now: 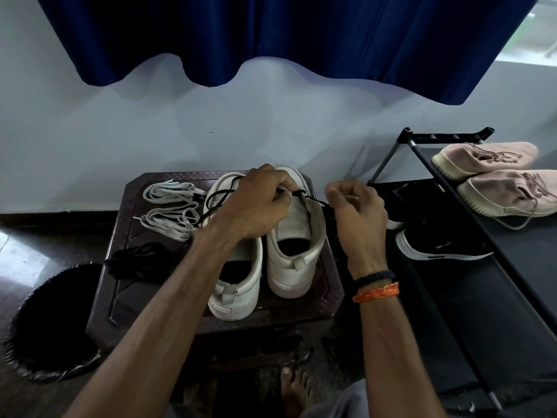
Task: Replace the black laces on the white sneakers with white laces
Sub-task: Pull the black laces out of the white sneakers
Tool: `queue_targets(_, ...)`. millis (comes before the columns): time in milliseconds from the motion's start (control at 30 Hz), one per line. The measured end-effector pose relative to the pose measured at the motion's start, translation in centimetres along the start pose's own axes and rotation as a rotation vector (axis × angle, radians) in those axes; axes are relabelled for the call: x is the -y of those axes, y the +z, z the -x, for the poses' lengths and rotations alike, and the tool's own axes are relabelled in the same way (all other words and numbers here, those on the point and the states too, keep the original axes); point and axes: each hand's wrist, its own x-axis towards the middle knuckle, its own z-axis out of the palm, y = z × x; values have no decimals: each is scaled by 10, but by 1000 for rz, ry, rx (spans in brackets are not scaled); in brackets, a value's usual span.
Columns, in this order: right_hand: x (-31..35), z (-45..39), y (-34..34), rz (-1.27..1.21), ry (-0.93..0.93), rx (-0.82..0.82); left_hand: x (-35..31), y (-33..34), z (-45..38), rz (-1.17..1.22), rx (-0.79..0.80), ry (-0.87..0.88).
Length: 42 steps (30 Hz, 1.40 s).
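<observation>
Two white sneakers stand heels toward me on a dark brown stool (327,292): the left sneaker (238,285) and the right sneaker (297,251). My left hand (256,200) pinches a black lace (218,200) over the right sneaker's tongue. That lace loops back across the left sneaker. My right hand (357,212) grips the same lace's other end just right of the shoe. Two bundles of white laces (168,209) lie at the stool's far left. A loose pile of black lace (135,260) lies nearer on the left.
A black bin (51,321) lined with a bag stands on the floor to the left. On the right a black shoe rack (452,297) holds pink sneakers (494,176) on top and a black shoe (437,245) lower. A blue curtain (271,34) hangs behind.
</observation>
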Motion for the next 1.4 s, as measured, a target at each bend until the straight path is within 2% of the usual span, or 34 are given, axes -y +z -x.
queue_targets(133,3,5,7,221,-179,107,-4,1,0,-28,-92,-36)
queue_targets(233,0,8,11,437,-267,59,-7,1,2,-49,-157,-54)
queue_targets(333,-1,11,12,465,-310,-16,-9,2,4,-53,-195,-56)
queue_targets(500,3,12,13,461,-348,-37,-7,3,3,-33,-221,-30)
queue_targets(800,7,12,4,452,-242,-59,0,-7,-1,506,-199,-226)
queue_targets(867,9,12,3,457,-226,-53,0,-9,-1,478,-180,-246)
queue_targets(1033,14,16,8,451,-292,28,1,-5,0,166,-186,-183)
queue_targets(1200,13,16,10,479,-319,17,2,-6,0,114,-177,-200)
queue_targets(1300,13,16,10,490,-297,6,2,-8,-3,245,-137,-265)
queue_targets(1400,14,17,9,491,-267,3,3,-18,-4,599,-196,-335)
